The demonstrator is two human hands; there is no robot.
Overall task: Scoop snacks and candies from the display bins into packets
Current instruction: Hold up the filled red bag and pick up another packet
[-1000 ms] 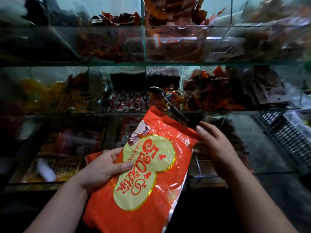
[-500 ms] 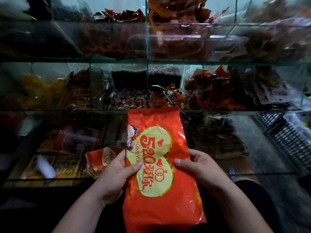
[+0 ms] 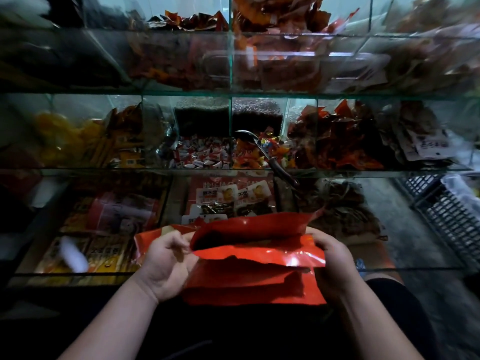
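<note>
**Red packet held open before the candy bins**

A person stands close to a glass display point(image 3: 104, 172) of stacked bins, both bare forearms reaching in from the near edge. Between the hands is a red packet point(image 3: 254, 271) of glossy foil, held low and near, in front of the lowest tier. Its mouth is pulled apart, so the dark inside shows.

The left hand point(image 3: 166, 266) has its grip pinching the left edge of the mouth, thumb and fingers curled in on the foil. The right hand point(image 3: 335, 266) has its grip wrapped round the right edge, fingers curled behind the packet. A second red packet point(image 3: 148, 237) peeks out just behind the left hand (whether that hand also holds it, I cannot tell).

On the middle tier, beyond the packet, a metal scoop point(image 3: 262, 150) lies in a bin of mixed bright candies point(image 3: 244, 157). Its bowl is toward the back and its dark handle sticks out to the near right, over the glass front. It is well apart from both hands.

Just left of that bin is one of white-and-red wrapped sweets point(image 3: 200, 157). Further left are yellow snacks point(image 3: 59, 136), and to the right are crumpled red wrappers point(image 3: 345, 144). The top tier is too blurred to read. A black slatted crate point(image 3: 446, 211) stands at the right.
</note>
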